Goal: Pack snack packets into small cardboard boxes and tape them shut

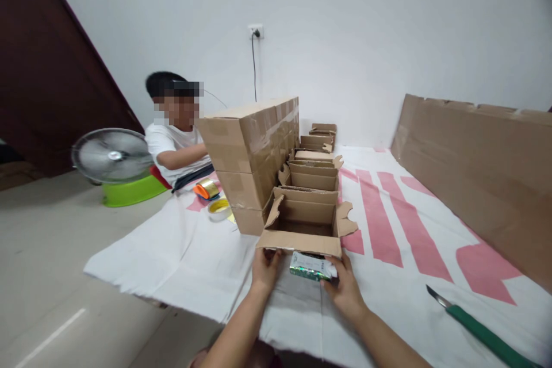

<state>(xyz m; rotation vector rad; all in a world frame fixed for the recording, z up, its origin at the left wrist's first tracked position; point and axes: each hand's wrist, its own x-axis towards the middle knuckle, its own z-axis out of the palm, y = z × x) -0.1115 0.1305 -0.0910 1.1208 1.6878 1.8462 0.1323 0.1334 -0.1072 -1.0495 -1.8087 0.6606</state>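
An open cardboard box (306, 221) stands at the table's near edge, its flaps spread outward. My left hand (265, 269) is closed at the left end of the box's front flap, with the fingers curled under the edge. Just below that flap a small green and white carton (311, 266) lies tilted. My right hand (345, 287) has its thumb and fingers around the carton's right end, its upper fingers close to the box's front corner. Behind this box, several more open cardboard boxes (313, 175) line up toward the wall.
Closed, taped boxes (259, 149) form a stack on the left. Tape rolls (219, 208) lie beside it, near a seated person (176, 138). A green-handled knife (483, 328) rests at the right, blade exposed. A large cardboard panel (474, 167) stands along the right side.
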